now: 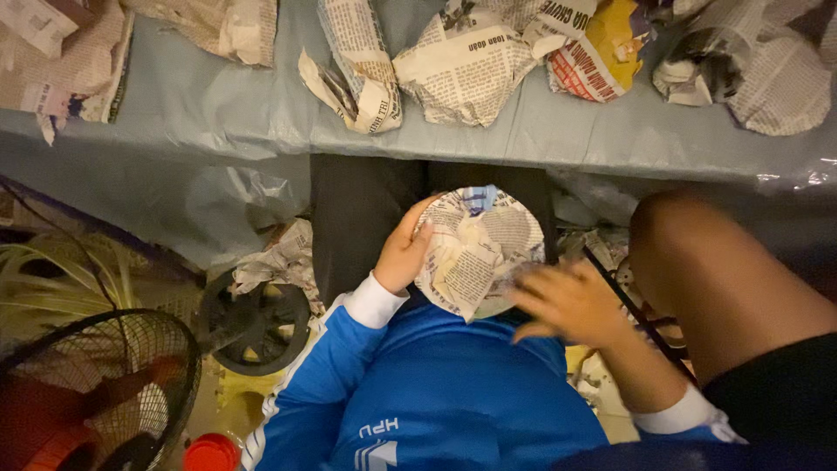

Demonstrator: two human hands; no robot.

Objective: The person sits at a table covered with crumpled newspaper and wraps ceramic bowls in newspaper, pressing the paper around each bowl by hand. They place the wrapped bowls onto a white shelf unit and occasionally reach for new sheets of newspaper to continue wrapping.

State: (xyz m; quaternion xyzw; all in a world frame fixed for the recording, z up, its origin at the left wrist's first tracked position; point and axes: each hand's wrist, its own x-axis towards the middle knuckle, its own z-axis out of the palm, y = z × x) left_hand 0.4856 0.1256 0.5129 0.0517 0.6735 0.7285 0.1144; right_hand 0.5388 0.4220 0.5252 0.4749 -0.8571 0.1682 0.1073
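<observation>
**Newspaper-covered bowl form held over the lap**

The left hand (403, 253) gripped the left rim of a round newspaper-covered form (478, 251), held over the lap below the grey surface (218, 113). The right hand (567, 301), blurred, lay open with fingers spread against its lower right edge. The form looked light, thin and easily dented, so it was probably best held by the rim.

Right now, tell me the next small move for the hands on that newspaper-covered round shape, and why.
Probably press down the loose paper flap at the lower edge. The left hand grips the left rim of the newspaper-covered round shape, steadying it, while the right hand, blurred, lies at its lower right edge, where the paper looks wrinkled and not yet flat.
</observation>
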